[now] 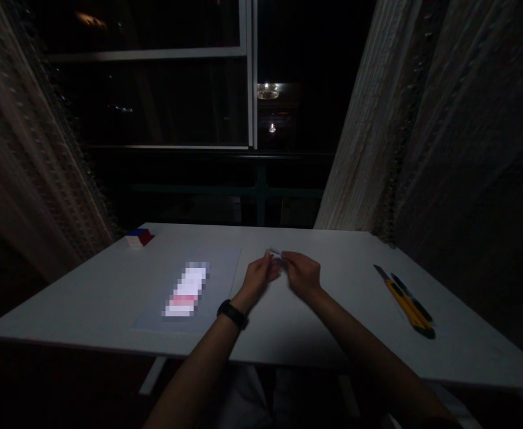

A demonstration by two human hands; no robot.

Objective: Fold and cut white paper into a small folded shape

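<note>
Above the middle of the table, my left hand (pixel 258 276) is closed around a small pale piece (pixel 274 252) that looks partly see-through; dim light hides its exact kind. My right hand (pixel 302 273) pinches at the same piece from the other side, fingertips close to those of the left. A dark watch (pixel 233 313) sits on my left wrist. To the left of my hands, a lit phone (pixel 186 290) with a blurred-out screen lies on a pale sheet (pixel 226 268).
A yellow and black box cutter (pixel 405 304) and a dark pen-like tool (pixel 412 296) lie on the white table's right side. Near its far left corner stands a puzzle cube (pixel 139 237). Curtains (pixel 355 125) hang beside the dark window behind.
</note>
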